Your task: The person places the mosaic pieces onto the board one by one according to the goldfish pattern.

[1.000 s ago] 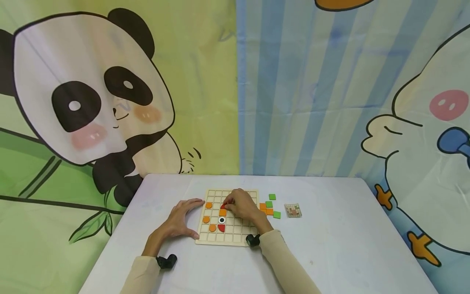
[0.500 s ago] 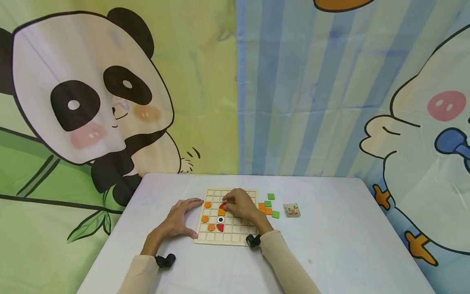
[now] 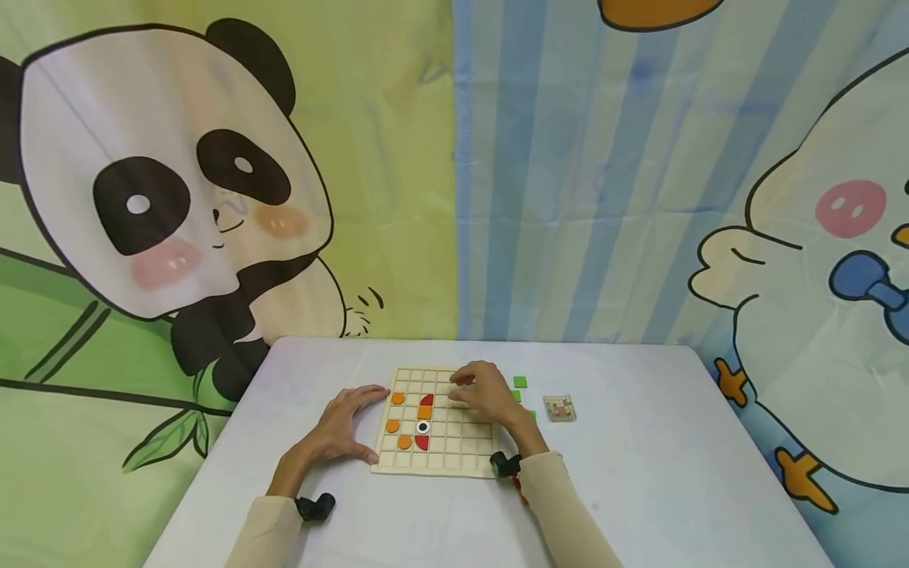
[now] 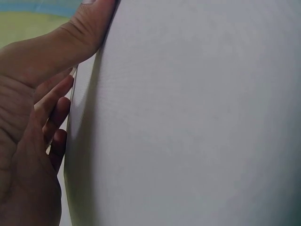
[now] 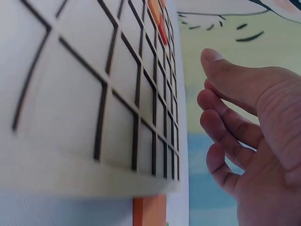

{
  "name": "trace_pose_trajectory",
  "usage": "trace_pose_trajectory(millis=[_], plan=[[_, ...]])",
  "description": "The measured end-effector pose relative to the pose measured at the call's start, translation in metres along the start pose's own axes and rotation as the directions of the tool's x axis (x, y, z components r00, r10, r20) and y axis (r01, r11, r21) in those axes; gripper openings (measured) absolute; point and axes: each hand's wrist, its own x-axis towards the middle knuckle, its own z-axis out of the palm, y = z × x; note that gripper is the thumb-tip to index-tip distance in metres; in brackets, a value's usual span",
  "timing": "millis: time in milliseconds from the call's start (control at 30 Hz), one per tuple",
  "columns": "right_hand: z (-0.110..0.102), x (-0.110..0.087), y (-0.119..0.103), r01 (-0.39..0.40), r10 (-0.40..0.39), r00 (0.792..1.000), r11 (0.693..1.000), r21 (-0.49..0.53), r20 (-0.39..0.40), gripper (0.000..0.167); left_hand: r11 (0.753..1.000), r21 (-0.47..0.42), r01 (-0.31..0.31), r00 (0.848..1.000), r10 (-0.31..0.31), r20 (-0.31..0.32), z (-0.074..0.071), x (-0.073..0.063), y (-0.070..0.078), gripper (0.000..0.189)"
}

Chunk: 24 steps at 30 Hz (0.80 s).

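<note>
A wooden grid board point(image 3: 454, 454) lies on the table. On its left half, a red quarter-circle tile point(image 3: 427, 400), an orange square tile point(image 3: 424, 412), a white disc with a black centre point(image 3: 423, 427) and another red quarter-circle point(image 3: 422, 443) form a column. Several orange round tiles point(image 3: 393, 426) sit to their left. My left hand point(image 3: 337, 426) spreads thumb and fingers along the board's left edge, touching its corner and side. Over the board's upper right, my right hand point(image 3: 486, 394) hovers with loosely bent fingers; the right wrist view shows nothing held between them.
Green square tiles point(image 3: 521, 382) lie right of the board, partly behind the right hand. Farther right is a small picture card point(image 3: 560, 409). Orange tiles point(image 5: 149, 212) show past the board edge in the right wrist view. Some red-orange pieces point(image 3: 521, 491) peek out beside the right sleeve.
My right hand has let go of the upper red quarter-circle tile and moved right, uncovering it on the board. The left hand stays at the board's edge.
</note>
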Motion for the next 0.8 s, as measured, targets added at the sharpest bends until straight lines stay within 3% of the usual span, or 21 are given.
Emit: trace_pose_trajectory(millis=[200,433,800], plan=[[-0.019,-0.008,0.016,-0.039,0.039,0.999,0.999,-0.001,-0.026,0.024,1.000,-0.009,0.009,1.000,-0.009,0.010,0.000,-0.003,-0.001,0.126],[-0.043,-0.022,0.031,-0.067,0.062,0.996,0.995,-0.077,-0.066,0.014,1.000,-0.008,0.000,1.000,0.000,0.008,0.000,-0.003,0.000,0.126],[-0.056,-0.045,0.043,-0.135,0.136,0.991,0.984,-0.112,-0.005,0.012,1.000,0.002,-0.003,1.000,0.003,0.000,-0.002,-0.001,0.000,0.126]])
